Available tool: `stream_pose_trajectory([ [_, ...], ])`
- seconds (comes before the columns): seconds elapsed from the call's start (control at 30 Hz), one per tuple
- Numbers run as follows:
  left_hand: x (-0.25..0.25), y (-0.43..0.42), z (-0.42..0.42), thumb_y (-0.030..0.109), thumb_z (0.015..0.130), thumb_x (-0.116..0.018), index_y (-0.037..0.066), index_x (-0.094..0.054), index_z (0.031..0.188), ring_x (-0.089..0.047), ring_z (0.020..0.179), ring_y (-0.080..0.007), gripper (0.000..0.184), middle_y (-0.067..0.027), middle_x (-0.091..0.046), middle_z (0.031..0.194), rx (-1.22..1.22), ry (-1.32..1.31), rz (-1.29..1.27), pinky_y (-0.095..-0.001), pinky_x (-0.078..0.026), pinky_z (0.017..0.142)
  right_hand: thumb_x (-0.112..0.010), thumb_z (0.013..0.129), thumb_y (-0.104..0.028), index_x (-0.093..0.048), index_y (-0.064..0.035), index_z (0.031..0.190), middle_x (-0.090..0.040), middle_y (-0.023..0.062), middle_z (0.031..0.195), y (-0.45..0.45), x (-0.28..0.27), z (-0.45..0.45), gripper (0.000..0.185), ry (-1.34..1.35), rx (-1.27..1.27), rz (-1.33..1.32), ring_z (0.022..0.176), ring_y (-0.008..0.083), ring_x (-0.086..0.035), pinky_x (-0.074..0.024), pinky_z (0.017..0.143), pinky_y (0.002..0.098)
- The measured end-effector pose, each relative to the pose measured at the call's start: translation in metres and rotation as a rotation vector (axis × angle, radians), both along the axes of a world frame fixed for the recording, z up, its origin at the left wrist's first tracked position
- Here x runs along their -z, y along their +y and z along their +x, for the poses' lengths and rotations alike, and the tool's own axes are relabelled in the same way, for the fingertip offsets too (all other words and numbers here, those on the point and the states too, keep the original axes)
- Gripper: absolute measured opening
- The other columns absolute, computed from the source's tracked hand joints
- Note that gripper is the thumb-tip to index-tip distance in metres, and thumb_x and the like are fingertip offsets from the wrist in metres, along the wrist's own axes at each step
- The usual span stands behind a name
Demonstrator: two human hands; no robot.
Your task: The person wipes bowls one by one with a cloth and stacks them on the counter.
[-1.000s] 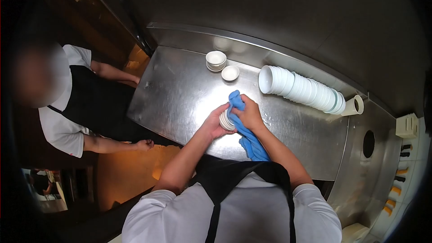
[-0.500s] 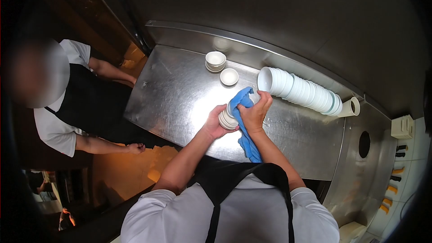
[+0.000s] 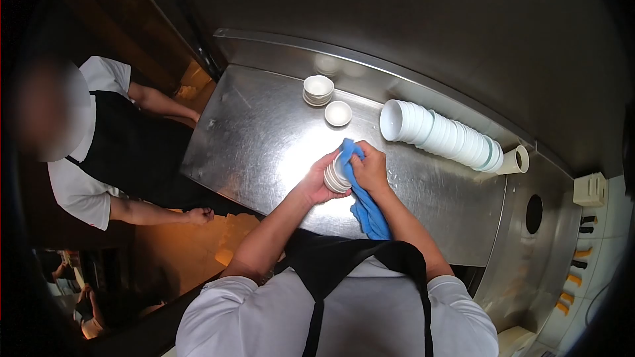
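Note:
My left hand is closed around a short stack of small white bowls, tilted on its side above the steel table. A blue cloth is gripped in my right hand, which presses it at the mouth of the top bowl. The cloth's lower end hangs down toward my apron. Beyond my hands, a single small white bowl stands on the table, and behind it sits a small stack of similar bowls.
A long row of nested white bowls lies sideways along the back ledge, ending at a white cup-like container. The steel table has a round dark hole to its right. A co-worker in a black apron stands at the left.
My right hand has drawn in closer to the bowls, its fingers now bunched on the cloth. The cloth's upper end sits lower. My left hand keeps its hold on the stack.

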State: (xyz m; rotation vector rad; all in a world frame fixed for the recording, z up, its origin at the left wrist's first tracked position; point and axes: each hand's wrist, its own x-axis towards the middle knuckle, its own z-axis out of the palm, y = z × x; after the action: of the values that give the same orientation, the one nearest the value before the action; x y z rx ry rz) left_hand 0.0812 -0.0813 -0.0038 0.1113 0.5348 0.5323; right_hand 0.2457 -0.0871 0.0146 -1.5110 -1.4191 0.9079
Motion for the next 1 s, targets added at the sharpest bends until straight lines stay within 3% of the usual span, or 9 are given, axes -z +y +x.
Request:
stream_pose_trajectory([
  [0.1, -0.008, 0.0, -0.001, 0.048, 0.093, -0.056, 0.015, -0.062, 0.111, -0.067, 0.085, -0.0231, 0.038, -0.0065, -0.068, 0.098, -0.01, 0.039, -0.002, -0.045, -0.057, 0.066, -0.068, 0.081, -0.009, -0.062, 0.0005, 0.089, -0.067, 0.0172, 0.081, 0.008, 0.014, 0.002, 0.014, -0.062, 0.098, -0.121, 0.076, 0.027, -0.068, -0.0516, 0.069, 0.0372],
  [0.23, -0.016, -0.003, -0.004, 0.046, 0.094, -0.056, 0.014, -0.06, 0.114, -0.067, 0.085, -0.0243, 0.038, -0.0071, -0.068, 0.1, -0.078, 0.126, 0.01, -0.0442, -0.057, 0.065, -0.07, 0.077, -0.002, -0.059, -0.0028, 0.095, -0.06, 0.0017, 0.081, 0.003, 0.016, -0.005, 0.021, 0.18, -0.141, -0.033, 0.077, 0.0098, -0.057, -0.0485, 0.07, 0.0263],
  [0.33, -0.006, -0.002, -0.009, 0.049, 0.096, -0.052, 0.012, -0.058, 0.117, -0.067, 0.088, -0.0279, 0.043, -0.0113, -0.067, 0.104, -0.061, 0.097, 0.05, -0.0448, -0.057, 0.066, -0.066, 0.078, 0.0, -0.059, -0.0018, 0.098, -0.066, 0.0073, 0.084, 0.008, 0.007, -0.01, 0.02, 0.315, -0.087, -0.029, 0.077, 0.0152, -0.061, -0.05, 0.074, 0.0278],
  [0.43, -0.003, -0.005, -0.019, 0.053, 0.097, -0.047, 0.01, -0.056, 0.118, -0.067, 0.091, -0.0334, 0.049, -0.0171, -0.065, 0.109, -0.07, 0.074, -0.003, -0.0453, -0.056, 0.067, -0.054, 0.089, -0.005, -0.061, 0.0031, 0.096, -0.066, 0.0102, 0.081, 0.017, -0.009, -0.009, 0.013, 0.574, 0.1, -0.118, 0.073, 0.019, -0.066, -0.0545, 0.067, 0.0309],
  [0.47, -0.004, -0.007, -0.022, 0.054, 0.097, -0.045, 0.009, -0.056, 0.119, -0.066, 0.092, -0.0353, 0.052, -0.019, -0.065, 0.111, -0.079, 0.071, -0.035, -0.0453, -0.056, 0.067, -0.051, 0.092, -0.007, -0.062, 0.0041, 0.095, -0.067, 0.011, 0.08, 0.018, -0.018, -0.008, 0.016, 0.667, 0.17, -0.169, 0.072, 0.0204, -0.067, -0.0555, 0.065, 0.0321],
  [0.6, -0.008, -0.009, -0.04, 0.039, 0.093, -0.047, 0.007, -0.057, 0.12, -0.065, 0.097, -0.0386, 0.042, -0.0214, -0.064, 0.114, -0.207, 0.074, 0.034, -0.0477, -0.056, 0.073, -0.047, 0.098, -0.027, -0.063, 0.0088, 0.092, -0.064, 0.0141, 0.074, 0.03, 0.006, 0.013, 0.04, 0.438, 0.104, -0.395, 0.062, 0.0234, -0.067, -0.0569, 0.052, 0.0362],
  [0.73, -0.011, -0.003, -0.048, 0.034, 0.09, -0.047, 0.006, -0.059, 0.117, -0.065, 0.101, -0.0376, 0.04, -0.0197, -0.065, 0.111, -0.274, 0.198, 0.047, -0.0482, -0.057, 0.074, -0.05, 0.098, -0.041, -0.063, 0.0104, 0.092, -0.061, 0.0141, 0.071, 0.047, 0.004, -0.002, 0.054, 0.633, 0.023, -0.578, 0.053, 0.0231, -0.062, -0.0526, 0.041, 0.0353],
  [0.9, -0.014, 0.008, -0.048, 0.047, 0.094, -0.052, 0.007, -0.058, 0.115, -0.068, 0.088, -0.0335, 0.046, -0.0161, -0.067, 0.101, -0.269, 0.24, 0.065, -0.0436, -0.057, 0.065, -0.058, 0.094, -0.033, -0.065, 0.003, 0.102, -0.067, 0.0113, 0.087, 0.049, 0.034, -0.007, 0.037, 1.115, 0.065, -0.641, 0.075, 0.021, -0.066, -0.0552, 0.066, 0.0353],
  [1.0, -0.018, 0.017, -0.042, 0.05, 0.094, -0.053, 0.009, -0.058, 0.114, -0.068, 0.085, -0.0304, 0.046, -0.0141, -0.067, 0.098, -0.163, 0.263, 0.029, -0.0413, -0.057, 0.06, -0.058, 0.094, -0.031, -0.064, 0.0001, 0.109, -0.067, 0.0113, 0.093, 0.031, 0.027, -0.015, 0.035, 1.153, 0.005, -0.601, 0.08, 0.021, -0.066, -0.0552, 0.067, 0.0346],
])
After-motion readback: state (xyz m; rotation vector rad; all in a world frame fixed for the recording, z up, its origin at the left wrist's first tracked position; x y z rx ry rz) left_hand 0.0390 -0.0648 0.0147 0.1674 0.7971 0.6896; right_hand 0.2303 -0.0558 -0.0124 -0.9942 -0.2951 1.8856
